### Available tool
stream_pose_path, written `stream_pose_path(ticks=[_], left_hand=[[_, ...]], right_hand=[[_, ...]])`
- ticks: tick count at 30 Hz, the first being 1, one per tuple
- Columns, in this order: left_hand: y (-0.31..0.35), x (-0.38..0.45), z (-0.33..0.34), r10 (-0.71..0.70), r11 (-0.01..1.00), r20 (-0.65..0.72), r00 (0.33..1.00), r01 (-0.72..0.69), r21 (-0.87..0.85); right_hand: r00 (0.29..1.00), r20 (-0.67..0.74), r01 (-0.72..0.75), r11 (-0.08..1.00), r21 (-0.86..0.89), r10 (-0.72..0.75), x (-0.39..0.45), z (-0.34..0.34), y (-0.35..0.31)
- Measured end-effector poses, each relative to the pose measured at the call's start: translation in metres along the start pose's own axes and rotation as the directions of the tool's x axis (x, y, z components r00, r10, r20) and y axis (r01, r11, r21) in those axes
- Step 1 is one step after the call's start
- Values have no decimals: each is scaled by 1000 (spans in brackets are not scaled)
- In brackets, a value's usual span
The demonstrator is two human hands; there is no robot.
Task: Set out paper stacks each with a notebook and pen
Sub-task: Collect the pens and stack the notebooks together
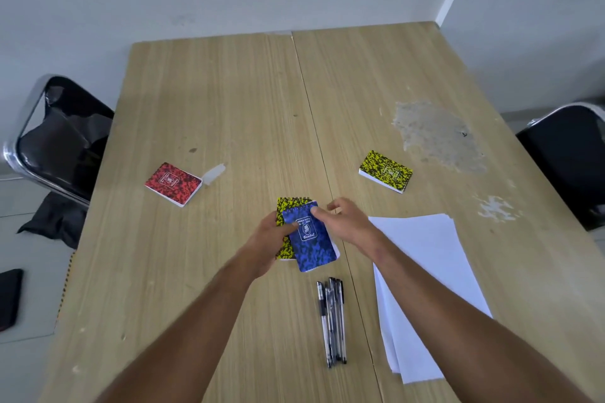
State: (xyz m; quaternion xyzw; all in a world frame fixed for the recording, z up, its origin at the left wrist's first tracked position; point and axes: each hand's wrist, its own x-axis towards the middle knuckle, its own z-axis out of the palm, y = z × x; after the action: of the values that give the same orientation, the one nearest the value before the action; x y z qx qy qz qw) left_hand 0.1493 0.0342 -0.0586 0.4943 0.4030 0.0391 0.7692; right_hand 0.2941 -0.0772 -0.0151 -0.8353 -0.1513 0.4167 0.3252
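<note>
My left hand (266, 240) holds two small spiral notebooks above the table's middle: a blue one (311, 240) on top and a yellow one (284, 208) under it. My right hand (343, 217) pinches the blue notebook's top right corner. A red notebook (173, 184) lies flat at the left. Another yellow notebook (385, 171) lies at the right. Several clear pens (332, 321) lie bunched near the front. A loose stack of white paper (425, 271) lies to the right of the pens, partly under my right forearm.
The wooden table (229, 101) has a scraped grey patch (435, 134) at the right. A small clear wrapper (213, 173) lies beside the red notebook. Black chairs stand at the left (62, 137) and the right (569, 154). A wall is close behind the table.
</note>
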Motion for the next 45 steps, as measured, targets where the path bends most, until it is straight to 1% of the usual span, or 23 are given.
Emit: stream_pose_path(ticks=[2,4,6,8,11,14,16,18,19,22,24,26,28,30,32,33,34,36,38,40,42,43,45], left_hand=[[3,3,14,-46,996,-25,999,44,-81],[6,7,30,-92,985,-43,995,85,-153],[3,12,44,-88,991,-41,995,83,-103],[-4,18,52,-90,996,-60,994,90,-2],[-15,28,55,-109,976,-179,978,140,169],[-23,37,58,-4,934,-282,959,104,341],[-28,42,60,134,849,-309,941,52,527],[-32,44,59,228,698,-319,920,74,712],[-33,45,58,226,651,-319,920,101,752],[-26,44,48,214,591,-278,936,103,800],[-18,46,34,240,563,-262,935,86,822],[-6,49,15,266,564,-259,928,68,823],[8,52,-13,301,525,-236,924,46,850],[23,59,-46,323,417,-204,924,54,907],[41,65,-82,325,261,-155,933,69,963],[53,67,-101,325,136,-122,938,81,987],[63,69,-118,320,-20,-91,943,103,994],[80,71,-152,290,-315,-61,955,156,936],[90,74,-184,233,-486,-72,970,181,855],[93,80,-210,194,-592,-65,979,169,788],[92,86,-224,156,-642,-28,987,123,757],[93,87,-225,159,-658,3,987,104,745],[97,85,-222,192,-695,75,979,82,715]], right_hand=[[993,116,-35,996,82,25,-5,12,2],[991,113,-98,970,221,75,-7,22,5],[994,69,-94,964,248,79,-5,22,10],[998,39,-59,989,132,55,4,15,19],[990,-136,10,994,-107,-24,32,-11,34],[943,-291,41,923,-383,-163,73,-48,43],[901,-362,7,845,-535,-238,103,-73,46],[896,-380,-53,793,-607,-231,132,-94,51],[910,-365,-77,785,-615,-197,143,-102,53],[924,-372,-154,804,-574,-88,166,-113,60],[900,-432,-198,823,-533,-63,170,-110,61],[874,-484,-222,850,-477,-43,166,-104,60],[860,-510,-204,891,-405,-34,160,-95,56],[869,-493,-135,939,-315,-40,155,-88,50],[892,-446,-41,970,-241,-73,149,-82,38],[899,-424,17,974,-226,-114,146,-78,30],[900,-406,72,972,-225,-160,141,-76,23],[895,-361,180,953,-243,-261,127,-69,6],[889,-316,284,940,-191,-333,113,-60,-8],[899,-286,351,936,13,-332,103,-52,-14],[918,-256,370,889,269,-304,97,-46,-18],[922,-235,376,857,354,-307,95,-44,-19],[923,-175,386,820,422,-344,92,-40,-19]])
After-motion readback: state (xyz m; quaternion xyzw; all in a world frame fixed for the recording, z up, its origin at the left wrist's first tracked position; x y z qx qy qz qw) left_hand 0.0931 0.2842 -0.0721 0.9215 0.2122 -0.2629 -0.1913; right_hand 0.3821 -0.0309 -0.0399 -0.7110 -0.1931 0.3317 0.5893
